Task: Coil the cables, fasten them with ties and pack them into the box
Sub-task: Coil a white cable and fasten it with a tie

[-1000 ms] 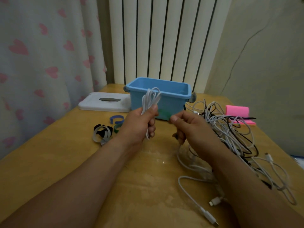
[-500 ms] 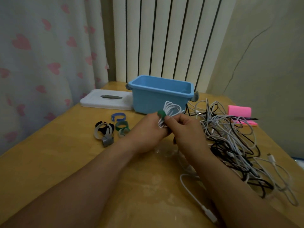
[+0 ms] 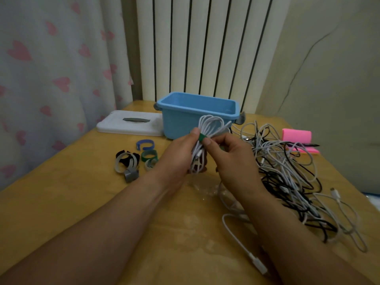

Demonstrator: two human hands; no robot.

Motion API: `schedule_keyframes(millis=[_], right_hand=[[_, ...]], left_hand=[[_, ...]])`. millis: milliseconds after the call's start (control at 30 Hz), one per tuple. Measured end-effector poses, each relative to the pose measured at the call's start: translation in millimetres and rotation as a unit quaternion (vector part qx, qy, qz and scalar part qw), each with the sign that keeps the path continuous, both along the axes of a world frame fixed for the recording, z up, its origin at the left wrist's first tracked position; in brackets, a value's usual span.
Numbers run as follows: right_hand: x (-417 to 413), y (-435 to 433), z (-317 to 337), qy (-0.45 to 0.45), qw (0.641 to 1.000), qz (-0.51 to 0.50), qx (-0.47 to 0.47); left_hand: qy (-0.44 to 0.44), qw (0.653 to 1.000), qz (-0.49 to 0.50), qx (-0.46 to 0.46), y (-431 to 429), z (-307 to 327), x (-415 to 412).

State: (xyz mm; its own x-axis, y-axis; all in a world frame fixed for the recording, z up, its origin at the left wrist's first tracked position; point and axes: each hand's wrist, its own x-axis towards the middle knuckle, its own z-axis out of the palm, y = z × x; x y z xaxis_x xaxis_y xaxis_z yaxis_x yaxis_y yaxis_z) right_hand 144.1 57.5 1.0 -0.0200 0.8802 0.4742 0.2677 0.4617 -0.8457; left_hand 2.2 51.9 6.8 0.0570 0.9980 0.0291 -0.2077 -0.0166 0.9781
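A coiled white cable [image 3: 209, 126] is held upright above the table, just in front of the blue box [image 3: 185, 120]. My left hand [image 3: 181, 153] grips the coil around its lower half. A green tie [image 3: 201, 137] wraps the coil's middle, and my right hand [image 3: 228, 153] pinches that tie with thumb and fingers. Several loose ties [image 3: 135, 157] in blue, green, grey and black lie on the table left of my hands. A tangle of white and black cables [image 3: 287, 167] lies to the right.
A white lid [image 3: 127, 125] with a grey handle lies left of the box. A pink notepad [image 3: 297, 138] with a pen sits at the far right. One loose white cable [image 3: 240, 243] runs toward the front edge. Curtain and radiator stand behind.
The hands came together: the right hand brought the green tie to the coil and wrapped it round the middle. The coil now sits between both hands, lower and further right.
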Motion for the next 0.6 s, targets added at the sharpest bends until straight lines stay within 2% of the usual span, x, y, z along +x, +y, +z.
schedule_keyframes(millis=[233,433,600], right_hand=[[-0.3,1.4,-2.3,0.0,0.999,0.017,-0.031],[4.7,4.7,-0.8,0.045,0.993,0.079,-0.071],[12.7,8.4,0.5,0.084,0.97,0.201,-0.11]], left_hand=[[-0.146,0.989,-0.01,-0.003,5.4,0.3,-2.7],[-0.128,0.991,-0.031,0.002,6.4,0.8,-7.8],[-0.117,0.986,-0.115,0.021,4.4,5.0,-12.4]])
